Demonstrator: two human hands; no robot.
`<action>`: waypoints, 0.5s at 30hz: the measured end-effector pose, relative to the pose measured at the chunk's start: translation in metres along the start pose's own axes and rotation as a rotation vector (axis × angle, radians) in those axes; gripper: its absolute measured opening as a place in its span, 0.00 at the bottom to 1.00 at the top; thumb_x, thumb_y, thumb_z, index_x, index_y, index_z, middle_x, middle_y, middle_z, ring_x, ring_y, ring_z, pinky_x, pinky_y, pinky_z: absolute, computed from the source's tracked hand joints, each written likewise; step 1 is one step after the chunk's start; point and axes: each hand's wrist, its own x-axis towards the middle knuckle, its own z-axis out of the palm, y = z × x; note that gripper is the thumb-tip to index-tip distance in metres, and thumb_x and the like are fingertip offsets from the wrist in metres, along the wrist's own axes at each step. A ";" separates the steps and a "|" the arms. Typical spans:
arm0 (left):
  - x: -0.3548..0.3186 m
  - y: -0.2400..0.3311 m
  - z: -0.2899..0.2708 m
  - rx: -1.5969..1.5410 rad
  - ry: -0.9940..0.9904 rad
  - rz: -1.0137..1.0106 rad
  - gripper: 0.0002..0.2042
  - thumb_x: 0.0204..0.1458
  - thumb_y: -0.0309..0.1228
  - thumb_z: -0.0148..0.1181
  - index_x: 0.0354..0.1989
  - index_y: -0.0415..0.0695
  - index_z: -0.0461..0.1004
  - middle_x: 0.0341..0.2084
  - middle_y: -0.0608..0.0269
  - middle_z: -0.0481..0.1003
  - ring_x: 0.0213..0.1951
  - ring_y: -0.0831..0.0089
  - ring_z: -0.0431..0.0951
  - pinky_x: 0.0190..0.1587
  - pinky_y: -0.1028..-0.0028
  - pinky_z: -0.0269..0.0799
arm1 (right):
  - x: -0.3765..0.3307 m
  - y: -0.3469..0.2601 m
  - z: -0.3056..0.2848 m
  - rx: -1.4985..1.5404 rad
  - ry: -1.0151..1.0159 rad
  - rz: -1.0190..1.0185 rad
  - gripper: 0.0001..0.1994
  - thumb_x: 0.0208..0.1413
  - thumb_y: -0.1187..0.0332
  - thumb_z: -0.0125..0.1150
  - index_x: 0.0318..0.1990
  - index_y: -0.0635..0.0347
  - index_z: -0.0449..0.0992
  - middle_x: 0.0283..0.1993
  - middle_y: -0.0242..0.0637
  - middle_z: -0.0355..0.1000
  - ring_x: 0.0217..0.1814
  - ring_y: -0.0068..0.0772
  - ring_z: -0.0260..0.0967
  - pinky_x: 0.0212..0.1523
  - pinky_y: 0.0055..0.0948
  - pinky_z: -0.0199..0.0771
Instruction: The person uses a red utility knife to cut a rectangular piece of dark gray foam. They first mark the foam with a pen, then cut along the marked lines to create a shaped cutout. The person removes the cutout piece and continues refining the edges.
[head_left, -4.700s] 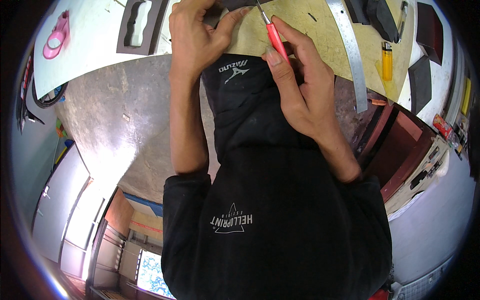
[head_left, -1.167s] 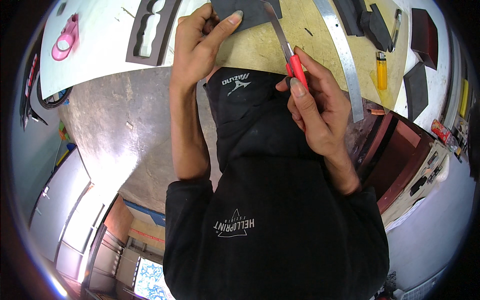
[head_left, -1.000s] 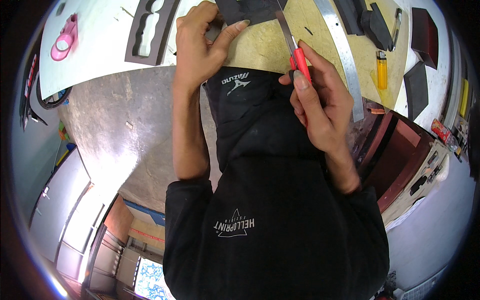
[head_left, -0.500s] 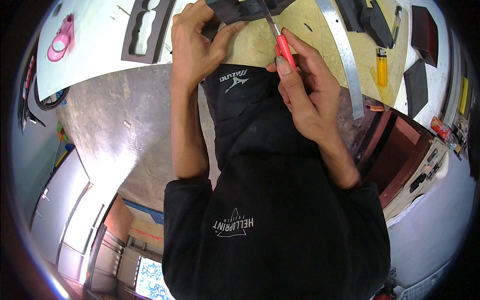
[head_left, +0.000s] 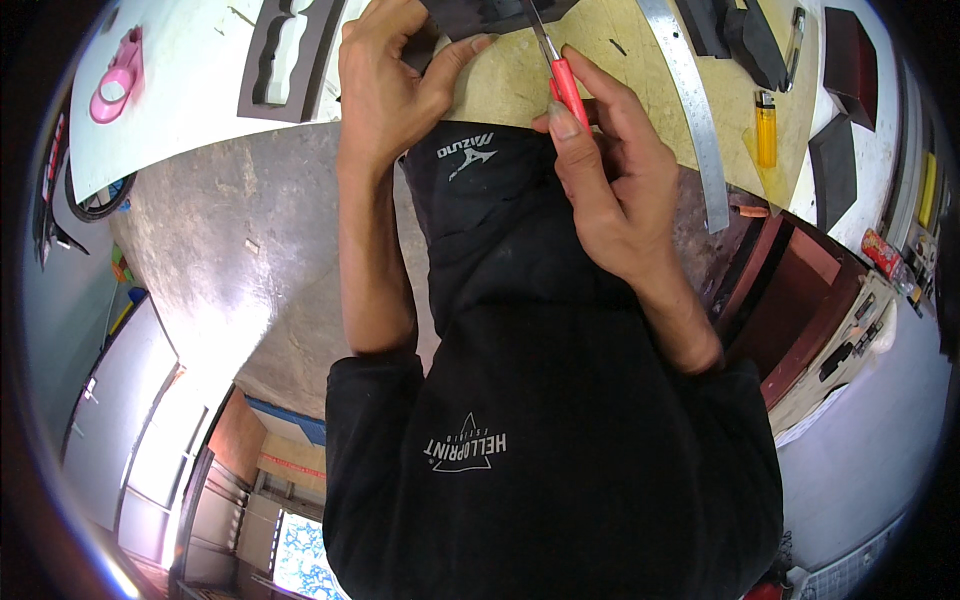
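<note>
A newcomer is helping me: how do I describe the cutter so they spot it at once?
Find the white table at the picture's top, then its yellowish mat. At the mat's near edge, the right grip holds the cutter, its blade pointed toward a dark sheet. Its bright red handle sets it apart from the grey ruler and yellow lighter.

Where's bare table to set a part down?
White tabletop between pink item and brown frame, mostly bare; a narrower mat strip between knife and ruler, bar a dark fleck. Crowded: right of the ruler, with black blocks, pen and lighter.
</note>
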 end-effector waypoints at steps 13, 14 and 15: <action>0.003 0.001 0.008 -0.081 0.015 0.022 0.09 0.51 0.27 0.75 0.37 0.35 0.84 0.31 0.57 0.85 0.31 0.76 0.83 0.36 0.74 0.78 | 0.000 -0.003 0.006 -0.095 0.030 -0.074 0.20 0.68 0.69 0.60 0.63 0.70 0.72 0.49 0.51 0.79 0.49 0.36 0.79 0.48 0.29 0.77; 0.002 0.002 0.009 -0.076 0.032 0.015 0.09 0.51 0.26 0.75 0.37 0.35 0.84 0.31 0.57 0.85 0.31 0.76 0.83 0.36 0.75 0.78 | -0.002 -0.003 0.005 -0.106 0.018 -0.056 0.21 0.70 0.69 0.59 0.66 0.67 0.71 0.46 0.43 0.79 0.45 0.26 0.76 0.43 0.23 0.75; 0.001 0.004 0.010 -0.070 0.050 0.008 0.09 0.51 0.26 0.75 0.36 0.35 0.84 0.30 0.57 0.85 0.31 0.76 0.83 0.36 0.75 0.78 | -0.003 -0.004 0.005 -0.104 0.017 -0.045 0.21 0.70 0.69 0.59 0.66 0.67 0.71 0.46 0.43 0.79 0.44 0.26 0.76 0.43 0.23 0.75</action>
